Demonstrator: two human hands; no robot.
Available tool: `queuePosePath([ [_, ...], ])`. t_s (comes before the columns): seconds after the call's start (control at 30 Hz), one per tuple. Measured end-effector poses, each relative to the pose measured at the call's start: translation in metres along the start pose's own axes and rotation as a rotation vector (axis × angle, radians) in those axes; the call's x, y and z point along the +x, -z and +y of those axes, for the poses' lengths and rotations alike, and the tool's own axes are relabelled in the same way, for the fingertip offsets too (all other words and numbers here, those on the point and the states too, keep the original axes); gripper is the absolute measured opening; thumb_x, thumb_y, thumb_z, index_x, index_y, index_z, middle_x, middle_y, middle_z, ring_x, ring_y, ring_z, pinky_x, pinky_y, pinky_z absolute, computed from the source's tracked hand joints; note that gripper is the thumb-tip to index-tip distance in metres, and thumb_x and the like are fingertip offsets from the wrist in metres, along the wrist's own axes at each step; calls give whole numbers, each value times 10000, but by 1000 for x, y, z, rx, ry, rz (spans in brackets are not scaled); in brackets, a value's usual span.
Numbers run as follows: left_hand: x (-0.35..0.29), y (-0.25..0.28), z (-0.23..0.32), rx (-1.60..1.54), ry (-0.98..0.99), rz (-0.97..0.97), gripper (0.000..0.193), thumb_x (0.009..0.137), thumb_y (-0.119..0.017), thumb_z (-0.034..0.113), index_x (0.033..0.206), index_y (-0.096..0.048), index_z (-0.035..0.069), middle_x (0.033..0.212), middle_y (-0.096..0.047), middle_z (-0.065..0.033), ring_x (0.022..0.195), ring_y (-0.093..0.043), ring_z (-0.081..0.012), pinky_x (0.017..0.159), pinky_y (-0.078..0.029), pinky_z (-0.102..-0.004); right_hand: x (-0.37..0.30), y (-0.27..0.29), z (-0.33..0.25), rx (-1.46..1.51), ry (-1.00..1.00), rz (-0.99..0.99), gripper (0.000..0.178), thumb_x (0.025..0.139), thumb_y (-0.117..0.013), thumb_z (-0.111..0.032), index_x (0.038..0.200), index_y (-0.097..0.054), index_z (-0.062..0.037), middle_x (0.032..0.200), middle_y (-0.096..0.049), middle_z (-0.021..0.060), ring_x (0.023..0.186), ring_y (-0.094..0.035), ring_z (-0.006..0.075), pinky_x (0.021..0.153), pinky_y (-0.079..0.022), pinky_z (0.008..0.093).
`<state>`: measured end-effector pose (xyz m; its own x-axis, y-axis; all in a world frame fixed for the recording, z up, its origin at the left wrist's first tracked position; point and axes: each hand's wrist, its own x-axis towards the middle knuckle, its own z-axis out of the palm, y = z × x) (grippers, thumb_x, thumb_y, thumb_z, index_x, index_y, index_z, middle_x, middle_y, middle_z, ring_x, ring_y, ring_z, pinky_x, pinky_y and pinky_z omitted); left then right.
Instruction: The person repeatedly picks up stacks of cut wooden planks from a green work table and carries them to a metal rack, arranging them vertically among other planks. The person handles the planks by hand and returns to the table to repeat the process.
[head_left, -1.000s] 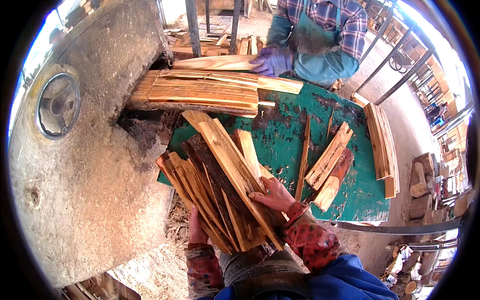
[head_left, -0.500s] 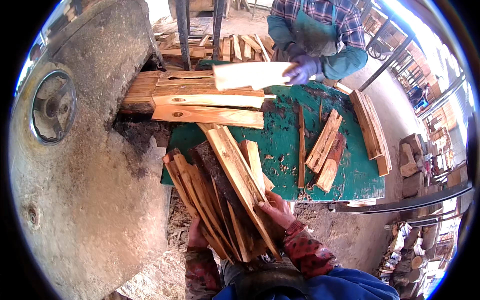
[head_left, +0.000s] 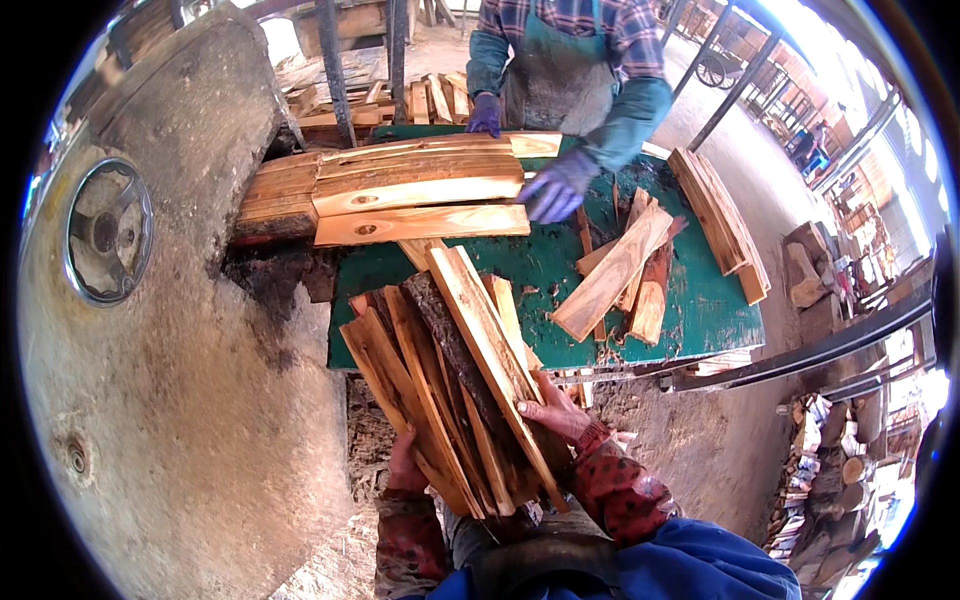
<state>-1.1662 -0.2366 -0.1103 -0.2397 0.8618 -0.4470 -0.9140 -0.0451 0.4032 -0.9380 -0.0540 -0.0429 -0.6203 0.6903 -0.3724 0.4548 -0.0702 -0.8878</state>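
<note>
A bundle of long split wood slats (head_left: 490, 345), some with dark bark, is held between my two hands close to my body. My left hand (head_left: 405, 466) is closed around the bundle's left side, its fingers partly hidden behind the wood. On the right side my right hand (head_left: 558, 408) grips the outermost slat, thumb on top. The bundle's far end leans over the near edge of a green table (head_left: 530, 275). Beyond it, sawn planks (head_left: 420, 186) lie side by side, reaching out from the machine.
At left stands a large worn machine body (head_left: 210, 380) with a handwheel (head_left: 105, 232). Across the table a co-worker's purple-gloved hand (head_left: 562, 186) hovers beside the planks. Loose wood pieces (head_left: 615, 270) and stacked boards (head_left: 718, 225) lie on the table's right. A metal bar (head_left: 810, 345) runs at right.
The pale board that the co-worker held now lies across the loose pieces at right, and that glove is empty. My hands keep their grip on the bundle; the whole view has shifted slightly.
</note>
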Motion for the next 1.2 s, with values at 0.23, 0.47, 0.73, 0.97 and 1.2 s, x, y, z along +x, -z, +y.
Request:
queuePosePath([
  [0.23, -5, -11, 6, 73, 15, 46, 567, 884, -610, 313, 1347, -448, 28, 1275, -570, -139, 1154, -561, -316, 1009, -448, -441, 10, -15, 9, 294, 2, 45, 1048, 718, -790, -516, 1410, -229, 35, 1346, -425, 229, 1248, -431, 293, 1046, -351, 399],
  [0.47, -14, -19, 3, 61, -13, 35, 580, 892, -611, 326, 1364, -432, 41, 1296, -557, -123, 1184, -540, -304, 1029, -428, -443, -3, -14, -1, 161, -45, 12, 1234, 660, -749, -660, 1462, -144, 57, 1477, -284, 268, 1389, -270, 362, 1139, -235, 424],
  [0.73, -19, -34, 0, 163, -22, 163, 539, 897, -610, 343, 1328, -476, 50, 1239, -589, -103, 1121, -572, -282, 968, -469, -429, -3, -21, -4, 346, -43, -64, 1245, 665, -758, -642, 1469, -125, 67, 1505, -241, 247, 1406, -237, 314, 1146, -203, 388],
  [0.97, -36, -22, -31, 168, -10, 126, 495, 872, -618, 320, 1263, -531, 30, 1151, -632, -117, 1027, -616, -277, 923, -494, -408, -33, -15, 25, 468, 31, -87, 1208, 682, -780, -583, 1463, -141, 80, 1498, -263, 246, 1402, -243, 298, 1143, -205, 373],
  [1.2, -38, -34, -57, 122, -33, 127, 507, 876, -600, 357, 1255, -533, 27, 1143, -637, -108, 1013, -620, -278, 907, -502, -400, -46, 14, 0, 597, 17, -143, 1117, 760, -709, -587, 1465, -157, 80, 1487, -303, 216, 1388, -273, 271, 1130, -220, 357],
])
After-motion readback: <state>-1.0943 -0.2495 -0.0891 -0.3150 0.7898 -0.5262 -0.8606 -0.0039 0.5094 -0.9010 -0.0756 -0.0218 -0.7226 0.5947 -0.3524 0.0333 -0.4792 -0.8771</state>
